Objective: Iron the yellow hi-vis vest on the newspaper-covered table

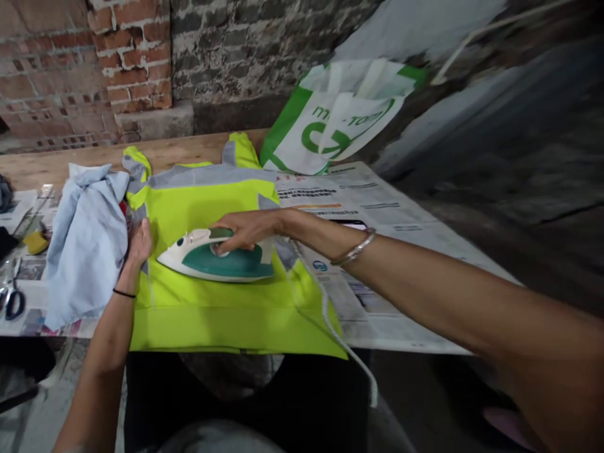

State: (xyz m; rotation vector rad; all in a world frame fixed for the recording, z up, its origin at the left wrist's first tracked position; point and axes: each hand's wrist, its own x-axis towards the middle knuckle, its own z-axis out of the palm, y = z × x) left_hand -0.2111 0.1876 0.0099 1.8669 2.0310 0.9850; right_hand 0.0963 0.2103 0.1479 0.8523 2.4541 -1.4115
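A neon yellow and grey garment is spread flat on the newspaper-covered table. My right hand is closed around the handle of a white and green steam iron, whose tip points left. The soleplate faces down on the middle of the garment. Off the iron's back runs a white cord, which hangs over the front edge. My left hand rests at the garment's left side, its fingers stretched out and partly hidden; it grips nothing that I can see.
Left of the garment lies a crumpled light blue cloth. Scissors and a yellow object sit farther left. A white and green bag stands at the back right. Under my right forearm a phone partly shows. Brick wall bounds the back.
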